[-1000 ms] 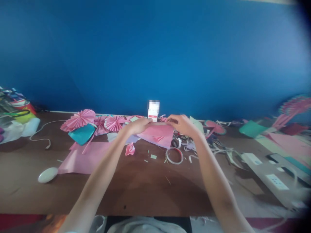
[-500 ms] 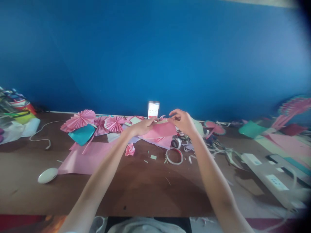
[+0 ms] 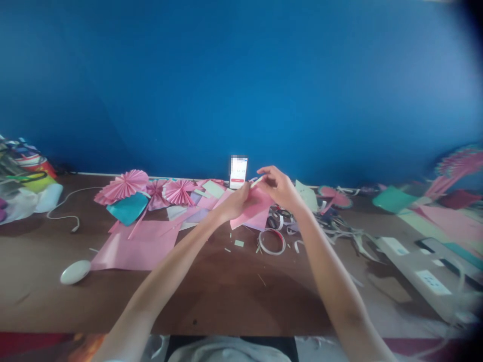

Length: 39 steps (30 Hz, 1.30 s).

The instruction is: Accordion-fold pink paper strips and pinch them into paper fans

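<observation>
the left hand (image 3: 234, 203) grasps a smooth sheet of pink paper (image 3: 260, 200), its thumb laid toward the far edge. the right hand (image 3: 278, 187) curves over the same edge, fingers bent, near a thin pale strip (image 3: 256, 181); whether those fingertips pinch the sheet or only touch it, i cannot tell. the sheet is held tilted between the two hands, above the far middle of the brown table (image 3: 230, 291).

just beyond, a phone (image 3: 238, 174) with a lit screen stands upright before a flat blue wall (image 3: 241, 90). to the far left lie pleated pink rosettes (image 3: 130, 184), crisply ridged and fan-shaped, above a teal paper piece (image 3: 129, 209). nearer on the left is a flat pink rectangle (image 3: 139, 246), with a glossy white oval object (image 3: 75, 272) just beside its corner. right of the middle lies a ring-shaped roll of tape (image 3: 282, 247), and farther right, loose curling white strips (image 3: 362, 245) spread toward a grey slab-like power strip (image 3: 409, 274).
</observation>
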Available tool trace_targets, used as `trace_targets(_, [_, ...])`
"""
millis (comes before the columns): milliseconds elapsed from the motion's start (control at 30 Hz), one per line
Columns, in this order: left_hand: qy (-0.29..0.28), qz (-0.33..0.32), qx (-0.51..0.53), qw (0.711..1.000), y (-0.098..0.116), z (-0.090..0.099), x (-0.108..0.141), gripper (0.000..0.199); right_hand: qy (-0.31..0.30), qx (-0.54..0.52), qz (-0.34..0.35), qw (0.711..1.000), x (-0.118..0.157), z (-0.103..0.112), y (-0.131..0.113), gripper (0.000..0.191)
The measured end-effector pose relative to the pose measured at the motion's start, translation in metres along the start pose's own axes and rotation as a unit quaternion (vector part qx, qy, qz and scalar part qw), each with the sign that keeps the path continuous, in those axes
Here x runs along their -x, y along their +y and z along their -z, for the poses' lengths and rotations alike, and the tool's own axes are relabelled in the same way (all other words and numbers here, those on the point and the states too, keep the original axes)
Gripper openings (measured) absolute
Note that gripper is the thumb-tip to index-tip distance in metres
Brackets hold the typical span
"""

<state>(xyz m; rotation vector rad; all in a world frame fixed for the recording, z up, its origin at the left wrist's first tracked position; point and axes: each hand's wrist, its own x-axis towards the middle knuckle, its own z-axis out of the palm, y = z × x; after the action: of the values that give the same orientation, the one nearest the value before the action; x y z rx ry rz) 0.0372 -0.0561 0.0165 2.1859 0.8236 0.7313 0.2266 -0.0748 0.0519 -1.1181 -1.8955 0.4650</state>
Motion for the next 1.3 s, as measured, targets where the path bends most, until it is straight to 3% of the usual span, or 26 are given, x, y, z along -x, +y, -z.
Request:
trace_targets(133, [0.011,0.008,0.03,0.999,-0.001,-0.001,0.0,0.045,-0.036,-0.021,0.015,0.999,0.002,0.004,-0.007,0.052])
trace_targets(300, [0.017,0.015,0.072,0.997,0.006,-0.002,-0.002,0.047,-0.028,0.012,0.024,0.999,0.003,0.009,-0.011,0.054])
trace_targets(500, [0.084,0.017,0.033,0.996,0.003,-0.004,-0.004,0.042,-0.015,0.002,0.019,1.0,0.003,0.01,-0.01,0.054])
trace_targets(733, [0.009,-0.003,0.149,0.989,0.016,-0.011,-0.003,0.05,0.008,0.036,0.04,0.999,0.005,0.01,-0.022,0.044])
trace_targets(1133, [0.063,-0.055,0.135,0.987,0.016,-0.015,-0.001,0.051,0.047,0.039,0.022,0.998,0.003,0.008,-0.013,0.036])
trace_targets(1300, [0.048,-0.046,0.136,0.988,0.016,-0.015,-0.002,0.051,0.03,0.014,0.009,0.999,0.002,0.01,-0.013,0.035])
